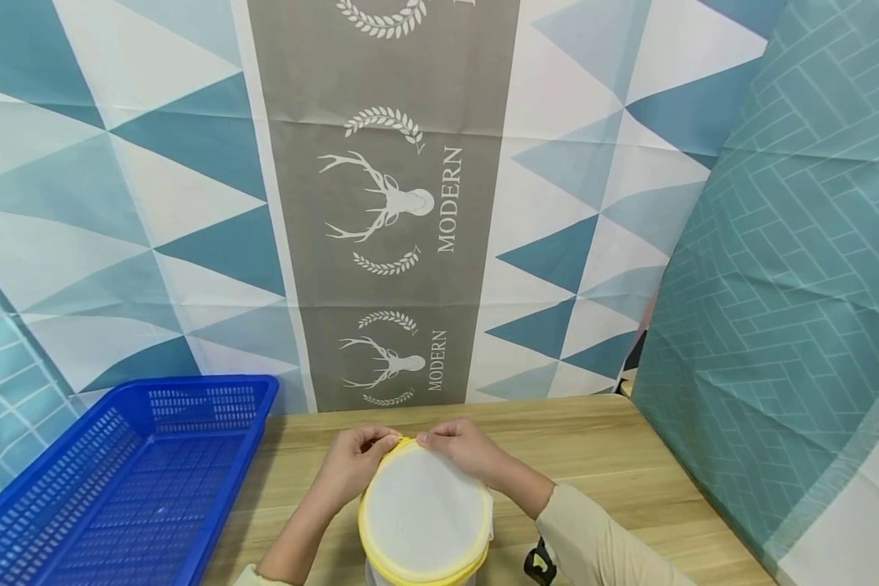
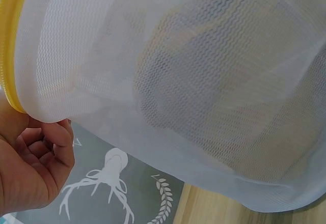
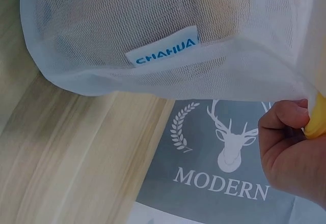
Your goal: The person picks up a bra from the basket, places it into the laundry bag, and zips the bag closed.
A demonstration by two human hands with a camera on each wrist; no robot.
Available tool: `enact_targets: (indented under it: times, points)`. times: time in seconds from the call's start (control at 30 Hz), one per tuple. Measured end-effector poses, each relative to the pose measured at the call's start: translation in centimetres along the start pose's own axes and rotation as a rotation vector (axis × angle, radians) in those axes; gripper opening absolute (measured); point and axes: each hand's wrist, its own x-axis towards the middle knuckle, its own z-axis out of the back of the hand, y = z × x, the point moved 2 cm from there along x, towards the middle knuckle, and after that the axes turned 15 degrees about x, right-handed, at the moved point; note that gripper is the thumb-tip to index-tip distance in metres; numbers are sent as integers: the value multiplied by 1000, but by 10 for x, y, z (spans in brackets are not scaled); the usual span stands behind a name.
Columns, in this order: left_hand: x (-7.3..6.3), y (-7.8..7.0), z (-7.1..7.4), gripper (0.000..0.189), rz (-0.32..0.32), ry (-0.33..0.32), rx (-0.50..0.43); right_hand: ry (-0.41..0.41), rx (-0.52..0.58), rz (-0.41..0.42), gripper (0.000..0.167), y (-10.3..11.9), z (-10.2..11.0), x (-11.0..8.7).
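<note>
A person in pale beige sleeves (image 1: 593, 537) grips a round white mesh bag with a yellow zippered rim (image 1: 425, 513) above a light wood-grain table (image 1: 586, 464), the bag's flat circular end tilted toward the head camera. The left hand (image 1: 353, 464) pinches the rim at its far edge, thumb and fingers closed on the yellow band; the right hand (image 1: 469, 452) pinches the same edge just beside it, its fingers curled. The bag's round end hides most of its body from above, and its mesh wall covers the left fingertips in the left wrist view. Darker and yellowish shapes show through the mesh, too blurred to identify. A white fabric tag with blue lettering reading "CHAHUA" (image 3: 163, 47) juts from the side.

To the left, a large blue perforated plastic basket (image 1: 198, 380) flanks the left forearm, apart from it. Near the right sleeve, and partly covered by it, lies a small black object (image 1: 538, 563), its kind unclear. A grey panel printed with white deer heads and "MODERN" (image 1: 388, 289) rises behind the table between blue-and-white triangles, while a teal herringbone-patterned sheet (image 1: 798, 268) borders the table's right side.
</note>
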Motion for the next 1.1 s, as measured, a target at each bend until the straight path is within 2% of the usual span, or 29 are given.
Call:
enact_targets:
  times: [0.17,0.27,0.47,0.6,0.7,1.1]
  points:
    - [-1,-2,-1,13,-19,12,8,6,-45,-1,29,2,2,3]
    - [0,-2,-2,13,-22,22,14,21,-108,10,30,4,1,5]
    - [0,-3,-2,14,-8,34,2,86,-201,24,27,9,0,8]
    - [0,-4,-2,15,-5,35,-3,142,-180,31,25,12,-2,7]
    - [1,-3,-1,15,11,32,-3,155,-151,24,26,13,-2,6]
    - [2,-12,6,15,33,27,2,94,6,-60,29,16,-3,4]
